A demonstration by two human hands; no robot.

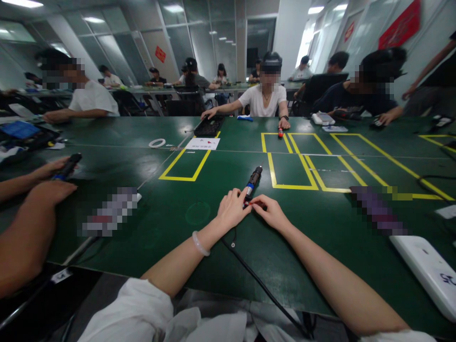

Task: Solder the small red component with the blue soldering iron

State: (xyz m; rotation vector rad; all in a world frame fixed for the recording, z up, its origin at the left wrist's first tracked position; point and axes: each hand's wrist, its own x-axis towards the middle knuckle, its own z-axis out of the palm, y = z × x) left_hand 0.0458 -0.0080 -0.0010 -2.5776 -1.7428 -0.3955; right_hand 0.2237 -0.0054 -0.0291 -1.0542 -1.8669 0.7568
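Observation:
My left hand [233, 209] is closed around a black electric screwdriver [254, 176] with a blue band. Its thin bit points up and away over the green table [213, 261]. At the tool's rear end, my right hand [272, 211] has its thumb and forefinger pinched together by a small red part [246, 204]; whether they grip that part or something else is too small to tell. From beneath my left hand a black cord [261, 282] runs down toward the table's near edge.
Yellow tape outlines [295, 187] mark the table ahead. A black tray [208, 127] and a white sheet [202, 144] lie beyond. A white power strip [423, 270] is at right. At left, a co-worker's hand holds another screwdriver [69, 165]; other people sit opposite.

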